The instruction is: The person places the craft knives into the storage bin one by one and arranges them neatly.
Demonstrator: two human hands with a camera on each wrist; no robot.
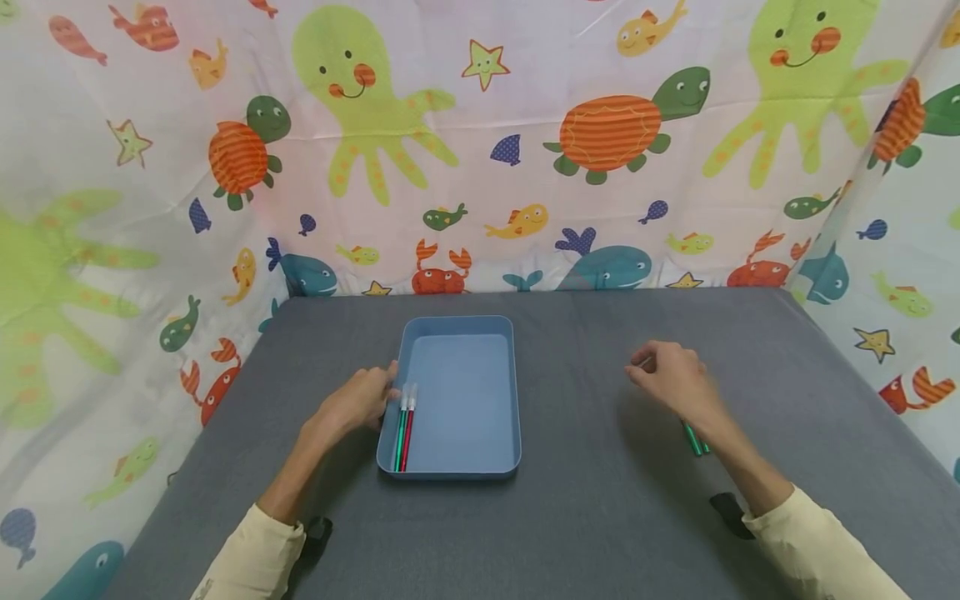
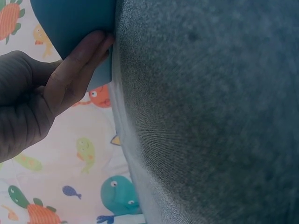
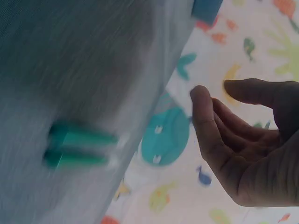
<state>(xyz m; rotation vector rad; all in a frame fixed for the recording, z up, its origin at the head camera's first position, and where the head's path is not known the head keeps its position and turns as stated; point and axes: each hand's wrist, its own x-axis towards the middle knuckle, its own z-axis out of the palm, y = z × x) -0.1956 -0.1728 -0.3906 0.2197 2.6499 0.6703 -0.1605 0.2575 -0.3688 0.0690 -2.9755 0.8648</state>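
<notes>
A blue tray (image 1: pixel 465 408) lies on the grey tabletop. In it, along the left wall, a green pen (image 1: pixel 401 437) and a red pen (image 1: pixel 408 437) with clear caps lie side by side. My left hand (image 1: pixel 362 398) grips the tray's left wall; in the left wrist view its fingers (image 2: pixel 86 51) lie against the tray's outer side (image 2: pixel 77 21). My right hand (image 1: pixel 675 379) hovers right of the tray, fingers bent, thumb and index apart, holding nothing. Under my right forearm, partly hidden, lie two green pens (image 1: pixel 693 440), blurred in the right wrist view.
The grey cloth-covered table (image 1: pixel 570 517) spreads around the tray. A curtain (image 1: pixel 495 167) printed with sea animals hangs along the back and both sides. Dark bands (image 1: pixel 731 514) show at both wrists, by the cream sleeves (image 1: pixel 817 542).
</notes>
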